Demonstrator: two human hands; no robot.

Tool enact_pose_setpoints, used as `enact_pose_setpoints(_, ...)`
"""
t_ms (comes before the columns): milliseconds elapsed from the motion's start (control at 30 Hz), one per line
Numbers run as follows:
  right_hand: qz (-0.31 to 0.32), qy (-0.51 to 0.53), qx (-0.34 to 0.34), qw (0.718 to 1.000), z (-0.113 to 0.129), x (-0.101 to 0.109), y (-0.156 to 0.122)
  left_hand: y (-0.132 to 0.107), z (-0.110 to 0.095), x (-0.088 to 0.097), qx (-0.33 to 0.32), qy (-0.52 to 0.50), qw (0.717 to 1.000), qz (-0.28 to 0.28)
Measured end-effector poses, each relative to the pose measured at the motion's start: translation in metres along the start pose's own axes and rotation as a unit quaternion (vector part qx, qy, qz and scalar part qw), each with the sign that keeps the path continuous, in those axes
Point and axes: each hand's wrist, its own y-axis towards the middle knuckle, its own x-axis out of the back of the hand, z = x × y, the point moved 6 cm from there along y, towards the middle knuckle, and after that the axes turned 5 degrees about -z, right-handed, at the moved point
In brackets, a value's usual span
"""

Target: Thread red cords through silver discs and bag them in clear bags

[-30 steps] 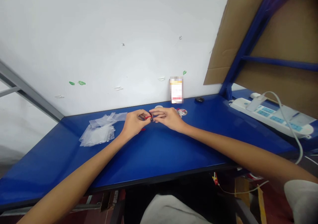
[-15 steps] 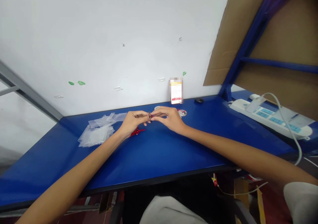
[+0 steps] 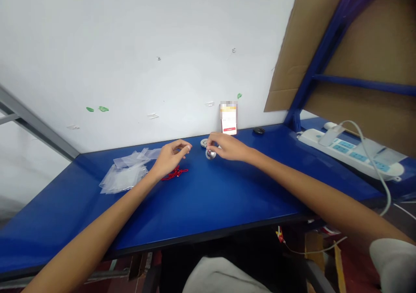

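A small shiny silver disc [image 3: 211, 154] hangs from the fingertips of my right hand [image 3: 229, 146], which is pinched on it just above the blue table. My left hand [image 3: 170, 156] is to the left, loosely curled, with nothing visible in its fingers. Below it lies a small tangle of red cords [image 3: 175, 173]. Another round silver disc [image 3: 204, 142] rests behind the fingers of my right hand, partly covered.
Clear plastic bags [image 3: 125, 176] are piled on the left of the blue table [image 3: 208, 202]. A lit phone [image 3: 229, 118] leans on the wall, with a black oval object [image 3: 259, 131] beside it. To the right lies a white power strip [image 3: 351, 154] with a cable.
My hands have parted: before, they met at the disc in the middle. My right hand has carried it rightward, and my left hand has let go.
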Motion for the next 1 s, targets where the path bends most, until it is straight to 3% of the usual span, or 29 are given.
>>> enact_pose_setpoints(267,0.009,-0.001,-0.1,0.995,-0.042,0.034,-0.004,0.003,0.003,0.006,-0.014,0.026,0.999,-0.018)
enact_pose_setpoints(600,0.039,-0.129,-0.131,0.982,-0.057,0.066,-0.005,0.009,0.017,0.013,-0.016,0.003,1.0,-0.021)
enact_pose_setpoints(867,0.133,-0.215,-0.185,0.95,-0.075,0.066,-0.014,0.006,0.013,0.006,-0.005,0.034,0.999,0.015)
enact_pose_setpoints(933,0.126,-0.215,-0.181,0.951,-0.075,0.063,-0.014,0.005,0.009,0.005,-0.006,0.035,0.999,0.018)
enact_pose_setpoints(1000,0.076,-0.212,-0.153,0.962,-0.07,0.059,-0.011,0.004,0.006,0.004,-0.007,0.041,0.999,0.019)
